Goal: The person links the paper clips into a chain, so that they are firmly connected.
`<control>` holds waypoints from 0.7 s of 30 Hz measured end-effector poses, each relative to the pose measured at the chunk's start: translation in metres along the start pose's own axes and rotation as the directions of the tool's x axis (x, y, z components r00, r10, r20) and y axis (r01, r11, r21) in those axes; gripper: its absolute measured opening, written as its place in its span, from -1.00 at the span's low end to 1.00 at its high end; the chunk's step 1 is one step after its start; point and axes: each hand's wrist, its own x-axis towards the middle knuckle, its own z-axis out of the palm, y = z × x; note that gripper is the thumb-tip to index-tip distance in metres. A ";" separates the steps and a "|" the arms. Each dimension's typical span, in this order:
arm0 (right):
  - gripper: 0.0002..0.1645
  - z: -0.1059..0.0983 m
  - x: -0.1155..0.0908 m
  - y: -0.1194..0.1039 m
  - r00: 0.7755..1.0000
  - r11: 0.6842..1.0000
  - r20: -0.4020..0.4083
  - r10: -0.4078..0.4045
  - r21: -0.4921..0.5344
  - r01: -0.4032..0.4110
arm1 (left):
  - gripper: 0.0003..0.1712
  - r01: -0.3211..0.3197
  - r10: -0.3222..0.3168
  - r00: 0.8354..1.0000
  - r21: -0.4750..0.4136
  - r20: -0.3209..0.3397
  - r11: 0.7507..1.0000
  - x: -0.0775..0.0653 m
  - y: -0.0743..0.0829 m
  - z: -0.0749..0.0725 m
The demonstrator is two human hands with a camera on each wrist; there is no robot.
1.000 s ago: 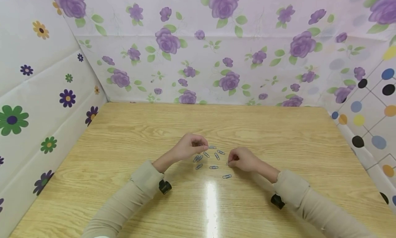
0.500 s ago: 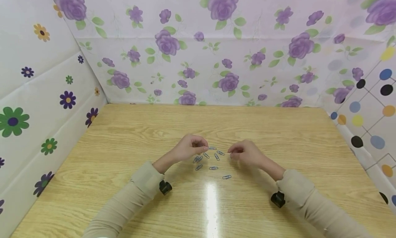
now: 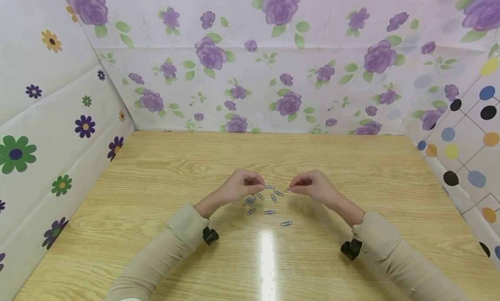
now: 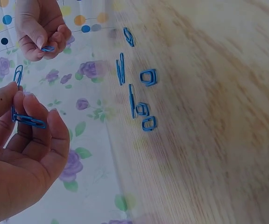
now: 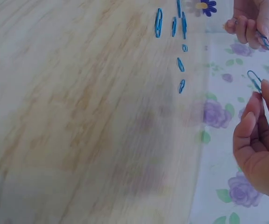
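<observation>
In the head view my left hand point(image 3: 244, 184) pinches a blue paper clip point(image 4: 18, 76) between thumb and index finger. A second blue paper clip point(image 4: 30, 121) hangs from its lower end across the fingers, as the left wrist view shows. Opposite, my right hand point(image 3: 314, 189) pinches another blue paper clip point(image 5: 254, 80) by one end, its rounded end pointing toward the left hand. A short gap separates the two hands. Below and between them, several loose paper clips point(image 3: 269, 212) lie scattered on the wooden table point(image 3: 187, 162).
One paper clip point(image 3: 286, 223) lies apart from the others, nearest the person. Behind the table hangs a flowered cloth point(image 3: 250, 75); patterned cloths also stand along the left and right sides. A black wrist camera point(image 3: 211, 236) sits under the left cuff.
My right hand has lifted a paper clip off the table and moved away from the person, level with the left hand. The left hand has barely moved.
</observation>
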 end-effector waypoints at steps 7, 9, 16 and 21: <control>-0.88 0.000 0.001 -0.010 0.999 0.999 -0.022 -0.046 0.019 0.046 | -0.90 0.001 0.001 1.000 -0.041 0.029 0.999 -0.001 0.016 0.001; -0.90 0.002 0.002 -0.013 0.997 0.997 -0.027 -0.069 0.016 0.070 | -0.90 0.011 -0.009 0.999 -0.056 0.043 0.998 -0.003 0.025 0.001; -0.92 0.010 0.005 -0.020 0.989 0.989 -0.038 -0.139 0.048 0.141 | -0.88 0.017 -0.013 0.998 -0.059 0.066 0.998 -0.003 0.031 0.000; -0.93 0.016 0.007 -0.025 0.986 0.983 -0.025 -0.167 0.077 0.168 | -0.89 0.019 -0.015 0.998 -0.058 0.069 0.998 -0.003 0.031 0.000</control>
